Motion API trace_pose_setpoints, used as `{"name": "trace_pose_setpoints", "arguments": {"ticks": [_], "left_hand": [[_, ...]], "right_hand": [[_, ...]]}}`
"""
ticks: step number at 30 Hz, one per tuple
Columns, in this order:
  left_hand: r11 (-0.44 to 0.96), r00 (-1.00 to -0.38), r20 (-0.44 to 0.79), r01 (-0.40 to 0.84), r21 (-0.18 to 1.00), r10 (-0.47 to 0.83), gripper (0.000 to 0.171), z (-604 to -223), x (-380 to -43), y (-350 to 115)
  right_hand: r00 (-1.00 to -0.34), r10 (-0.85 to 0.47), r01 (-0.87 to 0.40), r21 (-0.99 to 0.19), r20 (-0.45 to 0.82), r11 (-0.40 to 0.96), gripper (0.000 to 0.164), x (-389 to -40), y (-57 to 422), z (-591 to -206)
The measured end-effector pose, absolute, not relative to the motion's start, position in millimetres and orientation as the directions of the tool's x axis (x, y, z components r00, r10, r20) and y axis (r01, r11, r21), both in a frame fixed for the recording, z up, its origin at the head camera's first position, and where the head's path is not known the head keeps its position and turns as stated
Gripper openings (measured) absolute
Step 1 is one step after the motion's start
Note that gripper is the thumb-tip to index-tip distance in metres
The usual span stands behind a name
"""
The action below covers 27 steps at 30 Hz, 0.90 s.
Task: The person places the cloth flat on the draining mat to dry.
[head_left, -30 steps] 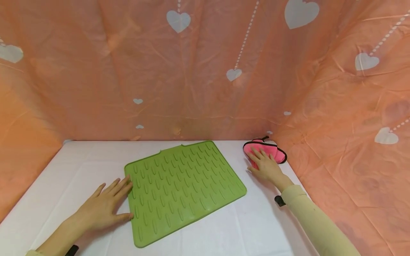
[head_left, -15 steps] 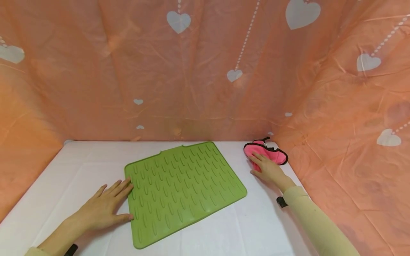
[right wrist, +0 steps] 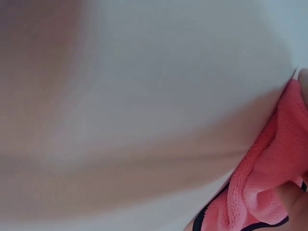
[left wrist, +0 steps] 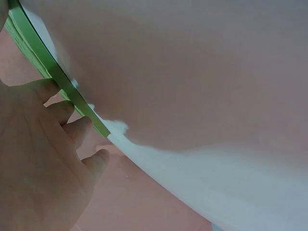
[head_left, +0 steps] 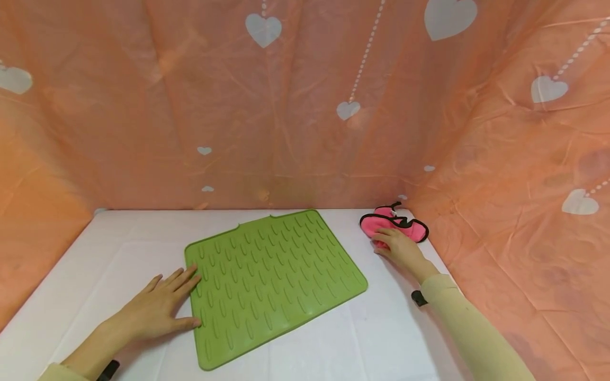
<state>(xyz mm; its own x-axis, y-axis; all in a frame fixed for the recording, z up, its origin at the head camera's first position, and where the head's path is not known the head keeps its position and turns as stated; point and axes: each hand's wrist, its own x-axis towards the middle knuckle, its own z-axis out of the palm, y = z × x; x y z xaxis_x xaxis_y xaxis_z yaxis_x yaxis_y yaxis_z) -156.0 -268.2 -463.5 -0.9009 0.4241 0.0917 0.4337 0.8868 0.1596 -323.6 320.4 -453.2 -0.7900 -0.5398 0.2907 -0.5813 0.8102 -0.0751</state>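
Observation:
A green mat (head_left: 274,280) with rows of raised oval ridges lies flat and askew on the white-covered table. My left hand (head_left: 152,309) rests with spread fingers at the mat's left edge, fingertips and thumb just over the rim; in the left wrist view those fingers touch the green edge (left wrist: 57,72). At the far right corner my right hand (head_left: 402,251) grips a pink plush cloth (head_left: 369,224) with black edging, its fingers curled into the fabric. In the right wrist view the cloth (right wrist: 269,168) is bunched into folds between thumb and fingers.
Orange curtains (head_left: 295,132) printed with white hearts hang behind the table and at both sides. The white table surface (head_left: 381,338) stretches in front of the mat. A black strap piece (head_left: 419,298) sits at the right wrist.
My right fingers have drawn in from lying spread over the cloth to gripping it, and the cloth has bunched up, with its black edge crumpled. My left hand and the mat have hardly moved.

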Motion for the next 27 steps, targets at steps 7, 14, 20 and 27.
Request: {"name": "trace_pose_setpoints", "arguments": {"ticks": [7,14,20,27], "left_hand": [[0.882,-0.896,0.073,0.445,0.155,0.439,0.103,-461,-160,-270],[0.875,-0.895,0.057,0.444,0.192,0.442,0.103,-461,-162,-270],[0.872,-0.895,0.060,0.443,0.209,0.441,0.103,-461,-160,-270],[0.871,-0.897,0.068,0.442,0.214,0.438,0.103,-464,-160,-271]], "right_hand": [[-0.763,-0.526,-0.602,-0.117,0.376,0.790,0.022,-329,320,-456],[-0.777,-0.469,-0.574,-0.168,0.420,0.801,0.021,-328,323,-457],[-0.765,-0.391,-0.558,-0.222,0.511,0.800,0.021,-326,324,-455],[-0.724,-0.312,-0.559,-0.258,0.616,0.788,0.022,-326,317,-444]]}}
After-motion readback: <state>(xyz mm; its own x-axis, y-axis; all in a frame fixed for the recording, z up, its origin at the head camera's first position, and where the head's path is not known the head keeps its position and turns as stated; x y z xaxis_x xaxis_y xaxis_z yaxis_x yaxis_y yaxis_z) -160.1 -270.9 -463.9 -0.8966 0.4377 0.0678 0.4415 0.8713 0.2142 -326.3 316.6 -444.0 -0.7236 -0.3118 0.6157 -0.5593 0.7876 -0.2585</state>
